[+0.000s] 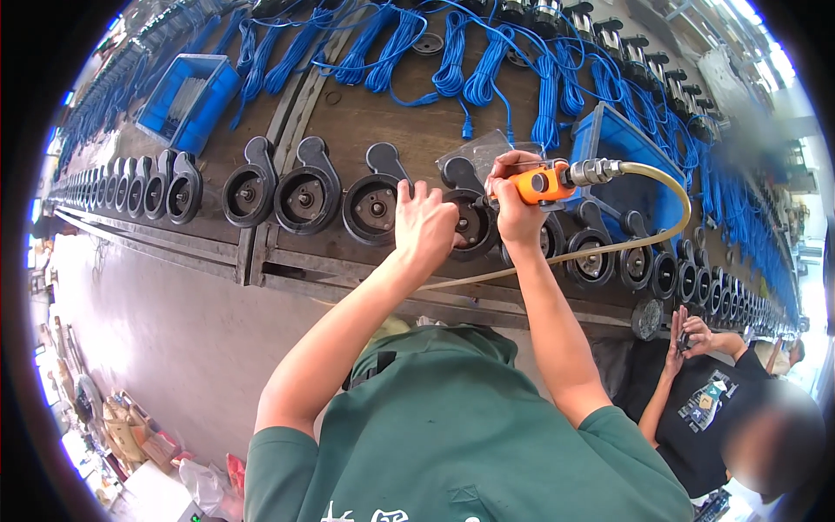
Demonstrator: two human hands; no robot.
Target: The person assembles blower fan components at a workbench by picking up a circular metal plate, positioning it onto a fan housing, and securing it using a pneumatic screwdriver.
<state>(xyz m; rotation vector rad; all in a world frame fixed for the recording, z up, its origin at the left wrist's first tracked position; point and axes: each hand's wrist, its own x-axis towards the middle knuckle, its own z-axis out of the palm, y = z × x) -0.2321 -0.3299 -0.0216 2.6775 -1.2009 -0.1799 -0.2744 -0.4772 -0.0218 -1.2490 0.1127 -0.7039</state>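
The left hand [424,228] is resting on a black round casing [470,222] that is leaning in a long row of like casings on the wooden workbench [383,122]. Its fingers [405,193] are curling loosely over the casing's upper rim, narrow rather than spread, and the thumb side is pressing against the casing's face; how firmly it is gripping cannot be told.

The right hand [515,202] is wrapping tightly around an orange air screwdriver [544,184] (its fingers are closing fully about the body, leaving no gap), and the tool's tip is being hidden behind the hand, just above the same casing. A yellowish hose [670,187] is looping from the tool's metal fitting out to the right and back under the wrist.

A clear plastic bag [478,152] is lying just behind the two hands. Blue cable bundles [452,61] are lying along the back of the bench, with a blue bin [187,100] at the left and another blue tray [626,143] at the right. A second person [722,409] in a black shirt is sitting at the lower right, hands together, well apart from the casing.
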